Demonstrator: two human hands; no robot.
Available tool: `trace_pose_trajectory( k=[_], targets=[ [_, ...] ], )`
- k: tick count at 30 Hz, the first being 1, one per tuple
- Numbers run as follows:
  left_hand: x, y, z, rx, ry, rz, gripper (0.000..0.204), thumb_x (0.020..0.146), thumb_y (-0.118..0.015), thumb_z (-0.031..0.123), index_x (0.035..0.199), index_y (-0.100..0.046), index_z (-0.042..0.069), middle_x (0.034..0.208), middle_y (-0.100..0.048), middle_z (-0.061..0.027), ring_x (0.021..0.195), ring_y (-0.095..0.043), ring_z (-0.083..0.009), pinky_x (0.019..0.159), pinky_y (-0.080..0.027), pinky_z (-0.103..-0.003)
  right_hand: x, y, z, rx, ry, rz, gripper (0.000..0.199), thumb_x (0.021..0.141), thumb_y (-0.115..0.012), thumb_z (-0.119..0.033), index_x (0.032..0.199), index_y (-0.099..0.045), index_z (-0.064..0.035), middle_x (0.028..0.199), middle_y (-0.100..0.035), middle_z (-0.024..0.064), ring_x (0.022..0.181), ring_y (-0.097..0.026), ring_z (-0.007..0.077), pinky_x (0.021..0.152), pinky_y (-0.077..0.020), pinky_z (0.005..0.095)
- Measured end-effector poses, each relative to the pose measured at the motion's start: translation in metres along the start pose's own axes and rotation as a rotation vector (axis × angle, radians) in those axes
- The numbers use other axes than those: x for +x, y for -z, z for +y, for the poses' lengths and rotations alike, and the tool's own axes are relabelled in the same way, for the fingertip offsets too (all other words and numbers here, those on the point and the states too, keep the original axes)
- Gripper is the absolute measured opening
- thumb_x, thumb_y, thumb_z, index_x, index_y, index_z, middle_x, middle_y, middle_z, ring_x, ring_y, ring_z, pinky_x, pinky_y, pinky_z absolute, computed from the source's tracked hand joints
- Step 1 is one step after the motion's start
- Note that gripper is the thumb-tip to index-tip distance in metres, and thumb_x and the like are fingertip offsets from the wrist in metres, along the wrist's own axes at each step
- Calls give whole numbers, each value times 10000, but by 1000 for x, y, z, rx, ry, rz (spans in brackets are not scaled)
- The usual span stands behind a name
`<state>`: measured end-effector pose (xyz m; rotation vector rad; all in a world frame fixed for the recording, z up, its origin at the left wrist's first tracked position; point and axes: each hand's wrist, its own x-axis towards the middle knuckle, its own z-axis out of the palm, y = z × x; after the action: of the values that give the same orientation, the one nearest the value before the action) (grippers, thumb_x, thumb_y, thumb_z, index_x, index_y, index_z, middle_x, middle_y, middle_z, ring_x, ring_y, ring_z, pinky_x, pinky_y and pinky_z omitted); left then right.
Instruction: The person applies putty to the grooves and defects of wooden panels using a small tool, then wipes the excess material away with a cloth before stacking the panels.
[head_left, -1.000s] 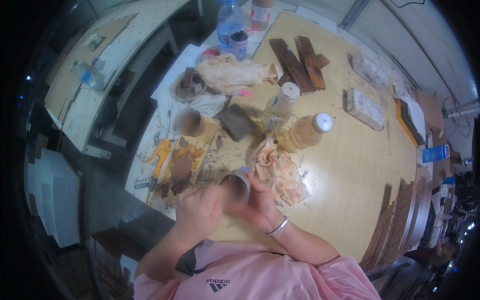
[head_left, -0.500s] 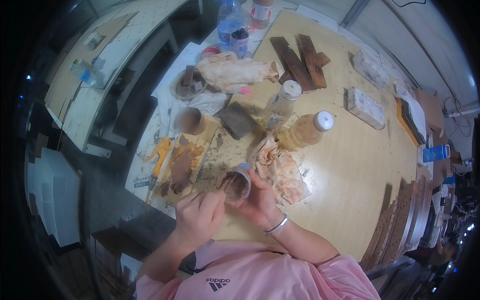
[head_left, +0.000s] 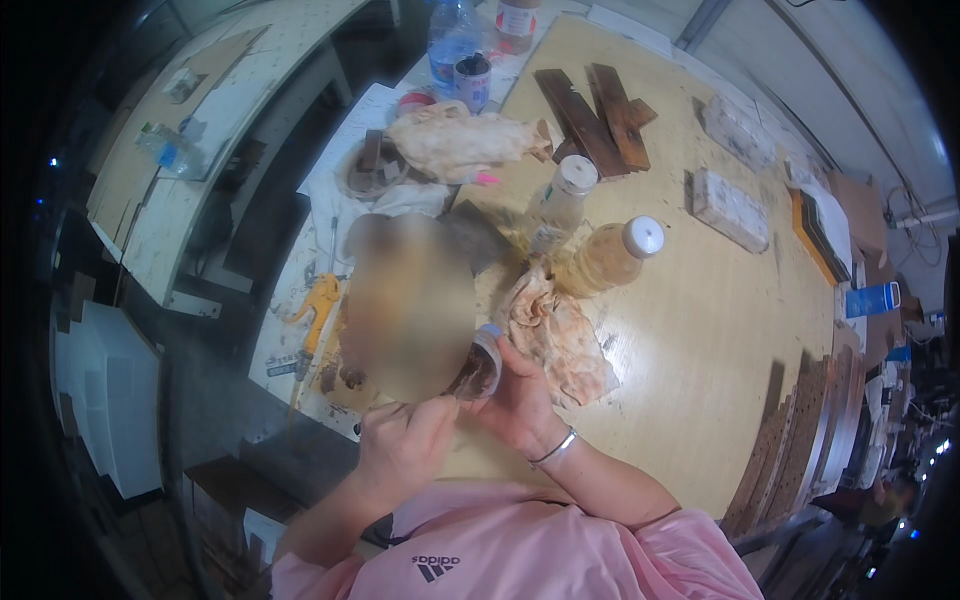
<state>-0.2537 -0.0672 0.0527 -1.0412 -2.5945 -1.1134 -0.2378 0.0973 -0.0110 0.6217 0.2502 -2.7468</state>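
A small translucent cup (head_left: 484,364) smeared with brown paste inside is tilted with its mouth to the left. My right hand (head_left: 522,398) wraps round its right side and underneath. Close by the cup's mouth, my left hand (head_left: 405,440) is closed in a pinch; whatever is between its fingers cannot be made out. A large blurred patch above my left hand hides most of the paste-stained board and the cup behind it. Just right of my right hand lies a crumpled, stained cloth (head_left: 560,345).
Two white-capped bottles, a nearer one (head_left: 610,258) and a farther one (head_left: 560,205), stand beyond the cloth. A yellow glue gun (head_left: 320,300) lies at left. Dark wood strips (head_left: 585,125), a pale rag (head_left: 465,140) and wrapped blocks (head_left: 730,210) sit farther back.
My left hand has shifted slightly right and down beside the cup's mouth. A blurred patch now covers the board and the brown cup, which were visible before. My right hand stays nearly still.
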Motion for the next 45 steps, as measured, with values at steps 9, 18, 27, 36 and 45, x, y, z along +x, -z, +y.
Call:
trace_pose_trajectory(
  k=[9,18,27,36,45],
  targets=[
    [5,3,0,-21,-2,43,125,753,-682,-62,847,-623,-6,671,-621,-145,567,-625,-305,517,-480,-363,0,3,0,5,-6,-26,410,957,-558,-341,1277,-481,-97,1222,-603,101,1120,-605,260,927,-514,430],
    [2,0,-3,82,-133,-12,177,730,-690,-64,883,-628,1,623,-571,-115,534,-589,-291,480,-443,-379,-4,-5,0,-27,-21,26,399,960,-553,-364,1253,-508,-96,1187,-622,110,1098,-614,257,910,-519,431],
    [4,7,-6,135,-85,31,138,763,-686,-39,878,-619,0,646,-595,-125,544,-592,-304,494,-451,-381,-6,-9,-1,-56,-1,58,397,951,-562,-365,1240,-494,-102,1175,-615,99,1054,-617,237,867,-516,398],
    [-3,-2,-17,5,128,-60,22,846,-640,-1,860,-624,5,636,-603,-117,527,-606,-241,496,-457,-338,-3,0,-4,-209,26,132,396,918,-605,-378,1214,-505,-135,1044,-639,-1,841,-609,93,570,-450,226],
    [-12,-8,-22,-628,686,-56,62,932,-590,43,892,-610,0,609,-586,-13,523,-526,-37,471,-394,-191,-6,-4,-4,-207,48,157,412,900,-632,-352,1227,-493,-144,1074,-632,6,883,-615,112,565,-429,220]
  ],
)
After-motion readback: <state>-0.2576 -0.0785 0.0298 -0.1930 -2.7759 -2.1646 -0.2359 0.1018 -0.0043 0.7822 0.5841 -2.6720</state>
